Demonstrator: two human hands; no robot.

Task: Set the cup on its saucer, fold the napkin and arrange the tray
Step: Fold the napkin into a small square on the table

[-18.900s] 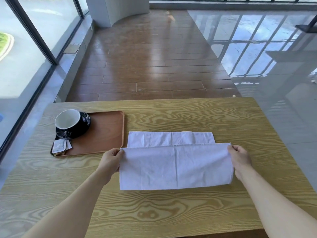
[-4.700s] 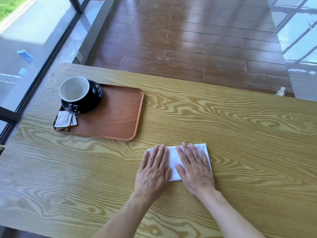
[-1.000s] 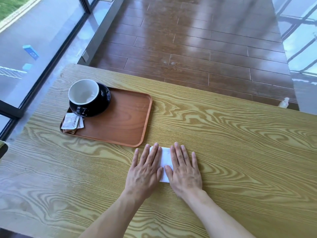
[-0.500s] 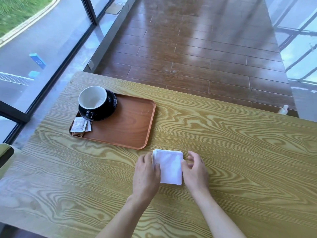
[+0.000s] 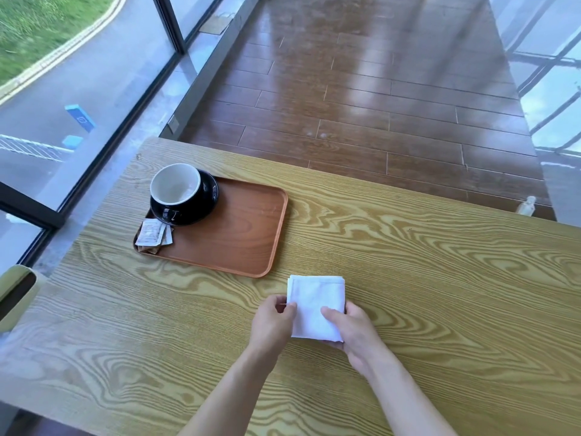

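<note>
Both hands hold one white folded napkin (image 5: pixel 315 305) between them on the wooden table (image 5: pixel 440 294). The left hand (image 5: pixel 273 322) pinches its left edge with thumb and fingers. The right hand (image 5: pixel 353 330) grips the near right corner, with the thumb lying on top of the cloth. The napkin is a small thick square, and its far edge shows several layers. I cannot tell if it is lifted a little or resting flat.

Just beyond the hands, to the left of them, lies one brown tray (image 5: pixel 239 234). Its near right corner is close to the napkin but does not touch it. The right part of the tray, the part nearest to the hands, is bare, and nothing stands between the hands and it.

Farther to the left, in the far left corner of the tray, one black cup (image 5: pixel 175 190) with a white inside sits on one black saucer (image 5: pixel 207 196). Just in front of the saucer lie a few small paper packets (image 5: pixel 152 236); they overlap, so I cannot count them exactly.

Beyond the table there is a brown wooden floor (image 5: pixel 361 89) and, to the left, large windows (image 5: pixel 78 73).
</note>
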